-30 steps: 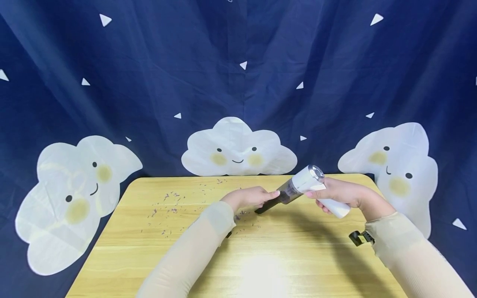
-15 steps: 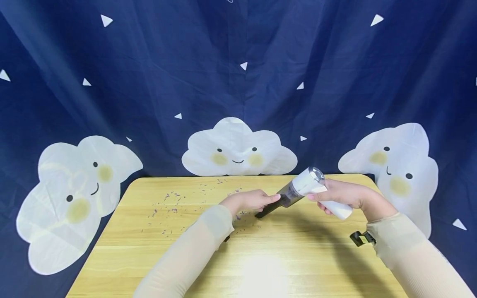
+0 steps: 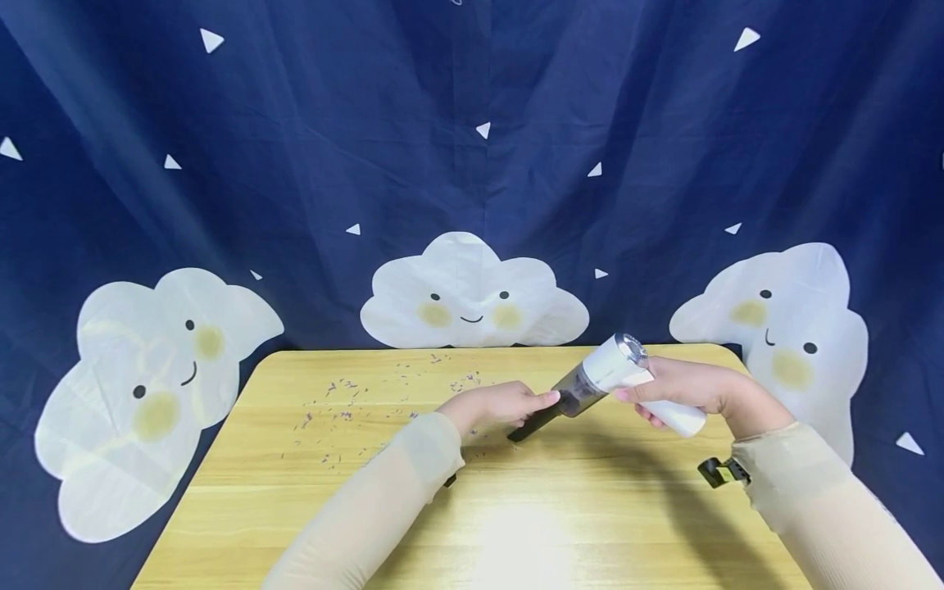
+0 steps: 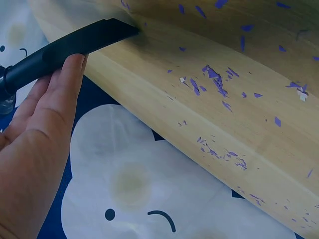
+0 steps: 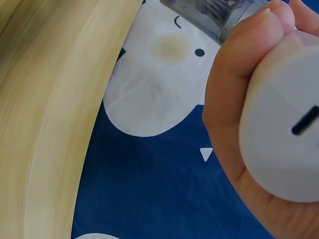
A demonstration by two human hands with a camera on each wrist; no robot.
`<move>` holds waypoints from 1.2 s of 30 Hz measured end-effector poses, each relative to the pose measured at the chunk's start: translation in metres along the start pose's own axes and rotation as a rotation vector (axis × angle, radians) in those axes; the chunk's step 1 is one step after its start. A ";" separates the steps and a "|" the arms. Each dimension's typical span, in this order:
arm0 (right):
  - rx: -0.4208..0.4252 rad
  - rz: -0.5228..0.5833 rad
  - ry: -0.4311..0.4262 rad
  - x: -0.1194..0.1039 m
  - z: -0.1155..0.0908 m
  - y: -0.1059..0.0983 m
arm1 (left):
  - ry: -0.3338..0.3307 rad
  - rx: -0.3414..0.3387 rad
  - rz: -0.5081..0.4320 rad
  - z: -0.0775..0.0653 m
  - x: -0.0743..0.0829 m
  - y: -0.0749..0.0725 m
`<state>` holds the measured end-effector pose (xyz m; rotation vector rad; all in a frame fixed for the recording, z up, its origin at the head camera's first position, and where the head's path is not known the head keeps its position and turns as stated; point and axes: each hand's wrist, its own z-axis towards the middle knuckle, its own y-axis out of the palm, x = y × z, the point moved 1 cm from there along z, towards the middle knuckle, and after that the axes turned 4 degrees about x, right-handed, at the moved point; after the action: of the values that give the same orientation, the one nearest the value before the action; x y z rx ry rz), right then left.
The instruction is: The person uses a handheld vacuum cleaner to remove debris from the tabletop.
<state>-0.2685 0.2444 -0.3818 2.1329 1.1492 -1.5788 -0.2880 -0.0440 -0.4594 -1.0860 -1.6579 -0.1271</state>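
A white handheld vacuum cleaner (image 3: 614, 365) slants down to the left over the table, with a see-through dust cup (image 3: 578, 393) and a flat black nozzle (image 3: 533, 424). My right hand (image 3: 689, 385) grips its white handle; in the right wrist view the fingers wrap round the handle's end. My left hand (image 3: 501, 404) holds the nozzle, thumb on top and fingers underneath. The nozzle's tip is right at the tabletop. Small purple scraps (image 4: 214, 79) lie scattered in the left wrist view, and purple bits show inside the dust cup (image 5: 219, 10).
The wooden table (image 3: 243, 508) has purple scraps (image 3: 342, 389) over its left and back middle parts. Behind its far edge hangs a dark blue curtain (image 3: 413, 164) with white smiling clouds. My left forearm covers part of the tabletop.
Both hands and the vacuum cleaner have shifted slightly toward me and to the right. Scraps near the nozzle's tip look fewer than a second ago.
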 end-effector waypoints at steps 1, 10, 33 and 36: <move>-0.002 0.002 0.004 0.000 -0.001 0.000 | 0.004 -0.001 0.002 0.000 0.000 0.001; -0.015 0.007 0.016 0.001 -0.006 -0.001 | 0.019 -0.011 0.044 -0.001 0.001 0.007; 0.005 0.041 0.005 0.001 0.006 0.009 | -0.001 -0.034 0.034 -0.005 -0.003 -0.007; 0.011 0.053 0.009 -0.001 0.006 0.010 | 0.001 -0.041 0.018 -0.005 -0.004 -0.008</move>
<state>-0.2662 0.2335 -0.3854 2.1611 1.0798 -1.5571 -0.2905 -0.0538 -0.4567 -1.1313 -1.6506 -0.1498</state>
